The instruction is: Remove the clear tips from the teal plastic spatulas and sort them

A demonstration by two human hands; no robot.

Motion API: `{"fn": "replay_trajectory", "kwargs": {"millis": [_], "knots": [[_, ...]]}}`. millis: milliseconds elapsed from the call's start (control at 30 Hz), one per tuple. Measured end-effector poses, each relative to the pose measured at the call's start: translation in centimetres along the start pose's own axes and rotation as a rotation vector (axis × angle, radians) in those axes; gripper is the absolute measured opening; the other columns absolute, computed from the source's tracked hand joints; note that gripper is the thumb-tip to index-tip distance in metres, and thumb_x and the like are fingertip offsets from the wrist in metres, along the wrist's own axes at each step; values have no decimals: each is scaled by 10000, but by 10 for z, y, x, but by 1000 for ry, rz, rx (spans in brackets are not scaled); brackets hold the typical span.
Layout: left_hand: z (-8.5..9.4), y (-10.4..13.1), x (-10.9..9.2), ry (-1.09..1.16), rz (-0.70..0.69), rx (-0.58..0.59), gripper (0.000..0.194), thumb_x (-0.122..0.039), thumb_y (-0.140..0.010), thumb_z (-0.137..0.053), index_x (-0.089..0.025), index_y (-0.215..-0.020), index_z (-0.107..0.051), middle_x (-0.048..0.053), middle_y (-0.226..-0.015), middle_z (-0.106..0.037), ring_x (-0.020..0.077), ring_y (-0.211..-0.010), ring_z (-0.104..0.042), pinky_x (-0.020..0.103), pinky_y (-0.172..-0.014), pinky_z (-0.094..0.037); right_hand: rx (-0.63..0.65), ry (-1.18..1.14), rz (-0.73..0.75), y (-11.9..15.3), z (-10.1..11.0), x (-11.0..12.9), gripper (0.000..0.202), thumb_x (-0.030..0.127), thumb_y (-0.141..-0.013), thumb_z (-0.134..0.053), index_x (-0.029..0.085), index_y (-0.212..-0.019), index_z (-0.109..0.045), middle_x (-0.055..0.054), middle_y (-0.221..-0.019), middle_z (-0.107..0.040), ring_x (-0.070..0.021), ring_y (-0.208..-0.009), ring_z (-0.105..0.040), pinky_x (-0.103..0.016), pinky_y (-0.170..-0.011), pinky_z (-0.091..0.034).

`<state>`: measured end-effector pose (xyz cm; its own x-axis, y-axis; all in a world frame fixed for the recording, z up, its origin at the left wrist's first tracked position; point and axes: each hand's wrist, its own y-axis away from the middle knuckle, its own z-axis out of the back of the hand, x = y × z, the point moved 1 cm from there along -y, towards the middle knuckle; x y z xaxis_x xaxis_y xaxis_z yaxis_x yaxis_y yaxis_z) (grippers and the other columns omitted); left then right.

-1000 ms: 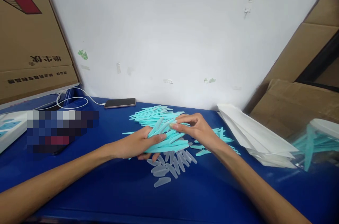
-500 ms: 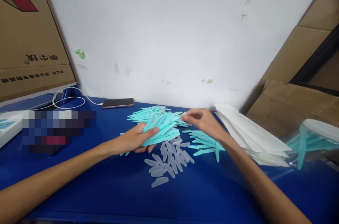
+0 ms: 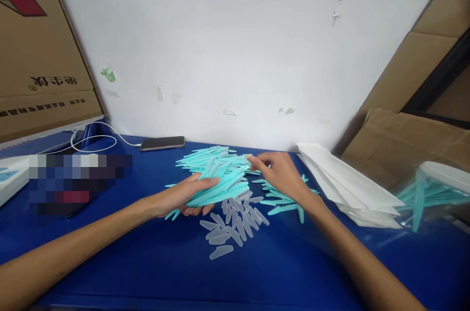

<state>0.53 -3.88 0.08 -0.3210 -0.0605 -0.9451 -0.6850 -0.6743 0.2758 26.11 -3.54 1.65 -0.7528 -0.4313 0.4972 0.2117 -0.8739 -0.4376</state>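
The left hand (image 3: 183, 197) grips a turquoise bundle (image 3: 222, 186). Just right of the bundle is the right hand (image 3: 277, 172); nearer than the bundle lie translucent pieces (image 3: 240, 228), behind it a turquoise pile (image 3: 205, 158).

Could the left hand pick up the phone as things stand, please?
Probably not: the left hand is full with a bundle of teal pieces, though nothing covers the phone.

You're in what looks like a small workshop corner: a blue tabletop (image 3: 293, 267) against a scuffed white wall (image 3: 220, 46), a printed carton (image 3: 47, 51) upper left, brown cardboard (image 3: 407, 73) at right, turquoise pieces (image 3: 205, 158) heaped mid-frame.
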Motion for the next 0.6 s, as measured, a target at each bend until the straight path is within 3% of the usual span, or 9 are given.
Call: {"fn": "replay_trajectory", "kwargs": {"millis": [100,200,300,433,600], "knots": [[-2,1,-2,30,27,37,523,-663,-895,-483,-163,-771,-571,2,-642,-593,60,-403,-365,199,-374,-210,-152,-82,32,2,4,10,414,520,-960,-498,226,-844,-765,-22,-780,-728,-161,-677,-629,-300,-652,-459],[-5,2,-3,16,40,53,521,-683,-876,-494,-175,-792,-572,5,-640,-600,70,-407,-373,203,-367,-223,-38,-246,104,7,1,28,305,490,-928,-581,278,-1092,-726,-23,-1057,-733,-193,-964,-666,-325,-834,-510],[-11,5,-3,-27,44,100,524,-687,-874,-492,-181,-773,-581,2,-617,-596,76,-403,-374,210,-370,-253,125,-391,133,13,-5,46,378,501,-900,-620,316,-1226,-667,-27,-1155,-708,-211,-1088,-645,-364,-895,-526],[-19,9,-7,-82,26,177,493,-660,-890,-492,-188,-803,-605,-2,-644,-605,71,-411,-370,207,-399,-295,230,-504,140,17,-10,59,305,478,-897,-634,289,-1116,-729,-25,-1057,-740,-203,-992,-680,-342,-813,-553],[-19,10,-13,-243,-3,167,572,-656,-928,-413,-169,-691,-599,14,-618,-591,78,-427,-396,205,-416,-315,159,-479,114,15,-12,58,184,407,-891,-665,275,-898,-792,-10,-929,-765,-186,-924,-687,-317,-781,-551]]}}
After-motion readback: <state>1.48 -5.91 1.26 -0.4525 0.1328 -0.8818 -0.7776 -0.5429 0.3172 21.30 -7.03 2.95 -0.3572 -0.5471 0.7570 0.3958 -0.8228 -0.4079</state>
